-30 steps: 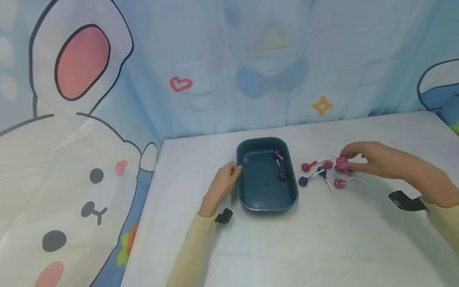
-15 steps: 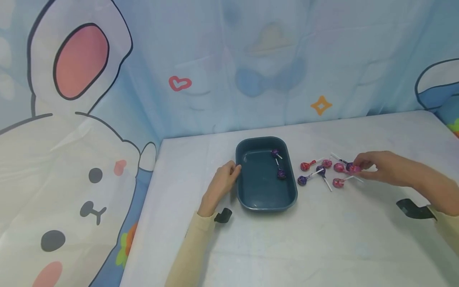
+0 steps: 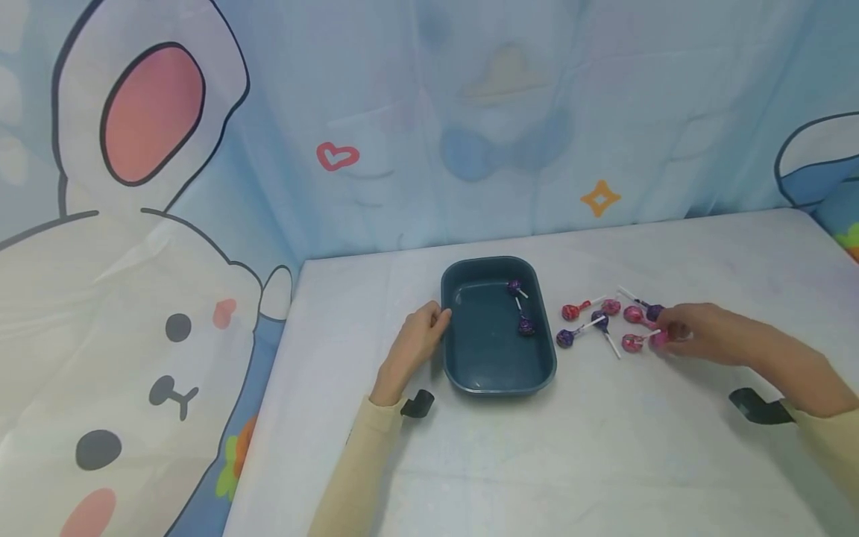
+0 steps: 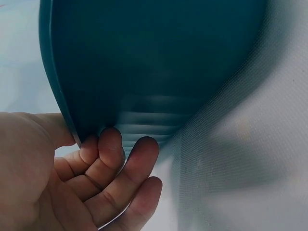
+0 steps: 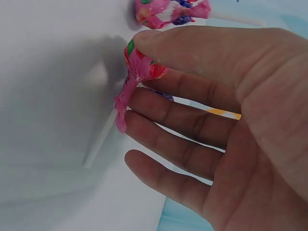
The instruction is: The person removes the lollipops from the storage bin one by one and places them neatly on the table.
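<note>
My left hand grips the left rim of a dark teal plastic tray; in the left wrist view the thumb goes over the rim and the fingers curl against the outer wall. Two purple lollipops lie inside the tray near its right wall. My right hand pinches a pink lollipop by its wrapped head, its white stick pointing down and left in the right wrist view. Around it on the table lie a pink lollipop, a purple lollipop and several others.
The white-covered table carries the loose lollipops just right of the tray, among them a red one and a purple one. A patterned blue curtain hangs behind the table, and a rabbit print covers the left side.
My right hand has moved right and slightly toward the near side, shifting the pink lollipop away from the others. A purple lollipop at the back has come into sight. The left hand stays put.
</note>
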Action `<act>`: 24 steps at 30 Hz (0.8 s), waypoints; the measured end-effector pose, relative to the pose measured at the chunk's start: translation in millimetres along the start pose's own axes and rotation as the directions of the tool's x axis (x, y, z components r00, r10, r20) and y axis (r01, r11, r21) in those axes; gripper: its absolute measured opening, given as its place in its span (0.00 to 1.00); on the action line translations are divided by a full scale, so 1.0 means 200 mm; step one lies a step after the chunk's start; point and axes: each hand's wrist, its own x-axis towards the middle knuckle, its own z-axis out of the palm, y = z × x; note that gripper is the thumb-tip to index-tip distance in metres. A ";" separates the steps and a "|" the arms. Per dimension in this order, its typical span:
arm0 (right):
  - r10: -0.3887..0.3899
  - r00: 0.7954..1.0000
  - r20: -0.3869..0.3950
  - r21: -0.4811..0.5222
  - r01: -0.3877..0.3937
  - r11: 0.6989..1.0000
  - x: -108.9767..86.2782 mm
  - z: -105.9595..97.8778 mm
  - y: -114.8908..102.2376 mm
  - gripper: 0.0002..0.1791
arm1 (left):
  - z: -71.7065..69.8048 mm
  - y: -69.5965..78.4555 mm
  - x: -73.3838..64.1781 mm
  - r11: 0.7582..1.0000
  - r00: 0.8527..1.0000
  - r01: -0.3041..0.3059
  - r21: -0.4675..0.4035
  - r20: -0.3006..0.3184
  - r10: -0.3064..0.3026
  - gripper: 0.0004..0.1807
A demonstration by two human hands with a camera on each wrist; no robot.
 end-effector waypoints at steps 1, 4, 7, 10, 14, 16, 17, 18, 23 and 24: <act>0.000 1.000 0.002 -0.002 0.000 1.000 0.00 0.00 0.00 0.25 | 0.00 0.00 0.00 1.000 1.000 -0.001 0.001 0.000 0.001 0.17; -0.006 1.000 0.002 -0.002 0.006 1.000 0.00 0.02 0.00 0.27 | 0.00 0.00 0.00 1.000 1.000 -0.004 0.001 -0.001 0.004 0.17; -0.011 1.000 -0.007 -0.006 0.011 1.000 0.00 0.03 0.00 0.27 | 0.00 0.00 0.00 1.000 1.000 -0.010 -0.002 -0.002 0.010 0.17; -0.010 1.000 -0.012 -0.012 0.010 1.000 0.00 0.03 -0.01 0.26 | 0.00 0.00 0.00 1.000 1.000 -0.014 -0.004 -0.003 0.014 0.17; -0.003 1.000 -0.004 -0.010 0.003 1.000 0.00 0.04 0.00 0.27 | 0.00 -0.01 0.00 1.000 1.000 -0.013 -0.003 -0.004 0.013 0.17; 0.001 1.000 -0.002 -0.007 -0.001 1.000 0.00 0.04 0.00 0.28 | 0.00 -0.01 0.00 1.000 1.000 -0.015 -0.003 -0.004 0.015 0.17; 0.007 1.000 -0.006 -0.007 -0.007 1.000 0.00 0.04 0.00 0.28 | 0.00 -0.01 0.00 1.000 1.000 -0.015 -0.003 -0.003 0.015 0.17; 0.010 1.000 -0.009 -0.007 -0.010 1.000 0.00 0.03 0.01 0.28 | 0.00 -0.01 0.00 1.000 1.000 -0.016 -0.003 -0.003 0.016 0.17; 0.028 0.999 -0.037 -0.009 -0.028 1.000 -0.01 0.00 0.01 0.28 | 0.00 -0.01 0.00 1.000 1.000 -0.007 -0.001 -0.001 0.007 0.17; 0.025 0.999 -0.042 -0.006 -0.025 1.000 -0.02 -0.02 0.00 0.29 | 0.00 -0.01 0.00 1.000 1.000 -0.003 -0.002 0.000 0.003 0.17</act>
